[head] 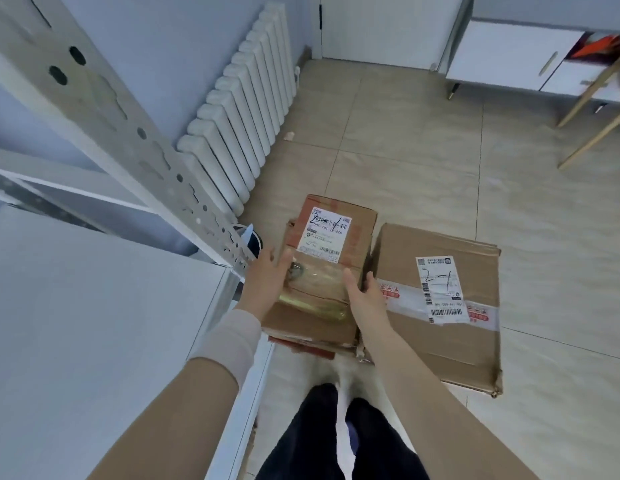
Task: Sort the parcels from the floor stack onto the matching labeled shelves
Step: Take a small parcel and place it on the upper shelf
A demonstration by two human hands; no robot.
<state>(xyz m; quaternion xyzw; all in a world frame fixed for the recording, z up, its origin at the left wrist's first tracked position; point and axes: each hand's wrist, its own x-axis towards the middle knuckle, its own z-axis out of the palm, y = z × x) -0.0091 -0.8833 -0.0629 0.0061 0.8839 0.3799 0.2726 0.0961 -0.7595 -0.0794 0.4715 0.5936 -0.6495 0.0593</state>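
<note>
You are looking at three cardboard parcels: a top parcel (331, 271) in the middle of the frame, a lower parcel (312, 346) peeking out beneath it, and a wide parcel (440, 344) lying just right of them. Two white shipping labels are showing: a first label (324, 233) on the top parcel and a second label (440, 289) on the wide one. You are showing two hands, your left hand (263, 282) and right hand (362, 294), and two trouser legs (301, 438) at the bottom. One radiator (246, 109) is standing at upper middle, one perforated shelf post (104, 109) is crossing the upper left, one white cabinet (509, 53) is sitting at upper right, and two wooden legs (594, 136) are slanting at the right edge.
</note>
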